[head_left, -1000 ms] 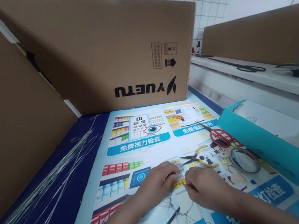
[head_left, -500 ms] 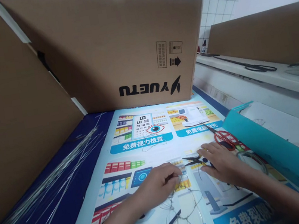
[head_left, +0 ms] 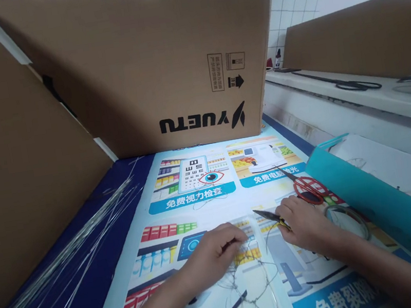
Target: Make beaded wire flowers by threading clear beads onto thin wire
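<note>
I see L hand (head_left: 215, 251) pinching wire tangle (head_left: 249, 285) to the poster (head_left: 197, 197) — prob. to steady it — R hand (head_left: 302, 219) wrapped tight on pliers (head_left: 269, 215), tips aimed its way.

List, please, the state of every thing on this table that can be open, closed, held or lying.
left hand, fingers closed on the bent wire
right hand, closed around the pliers
pliers, held, tips together
red scissors, closed, lying flat
tape roll, lying flat
straight wires, loose, spread out
cardboard box, standing, print upside down
</note>
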`<state>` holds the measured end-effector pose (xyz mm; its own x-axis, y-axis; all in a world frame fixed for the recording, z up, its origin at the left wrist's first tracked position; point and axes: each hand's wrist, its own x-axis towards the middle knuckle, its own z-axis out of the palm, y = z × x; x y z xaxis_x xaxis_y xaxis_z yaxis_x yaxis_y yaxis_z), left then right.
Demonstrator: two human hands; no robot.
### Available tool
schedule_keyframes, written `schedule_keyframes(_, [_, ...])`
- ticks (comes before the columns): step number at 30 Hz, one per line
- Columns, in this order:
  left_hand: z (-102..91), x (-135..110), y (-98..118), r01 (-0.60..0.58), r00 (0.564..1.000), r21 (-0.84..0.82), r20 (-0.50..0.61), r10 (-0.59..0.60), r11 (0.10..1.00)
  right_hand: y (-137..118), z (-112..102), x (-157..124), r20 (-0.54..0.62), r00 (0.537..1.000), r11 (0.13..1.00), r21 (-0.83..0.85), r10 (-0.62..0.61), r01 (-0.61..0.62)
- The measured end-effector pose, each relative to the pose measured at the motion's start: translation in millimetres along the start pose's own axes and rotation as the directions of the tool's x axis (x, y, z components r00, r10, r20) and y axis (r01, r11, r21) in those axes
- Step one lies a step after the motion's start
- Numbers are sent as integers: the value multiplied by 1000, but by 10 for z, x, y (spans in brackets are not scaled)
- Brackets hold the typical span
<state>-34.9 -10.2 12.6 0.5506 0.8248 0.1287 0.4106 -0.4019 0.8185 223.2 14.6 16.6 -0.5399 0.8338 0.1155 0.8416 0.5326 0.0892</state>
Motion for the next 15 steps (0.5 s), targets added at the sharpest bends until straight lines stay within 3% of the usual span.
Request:
schedule_keyframes(10, [24, 1, -17, -34, 998, -16, -44, 33, 999, 1, 119, -60, -31, 1000, 1000, -21, -6, 5])
schedule_keyframes(15, [27, 0, -16, -44, 997, -5, -60, 44, 999, 27, -10, -80, -103, 994, 998, 56, 39, -33])
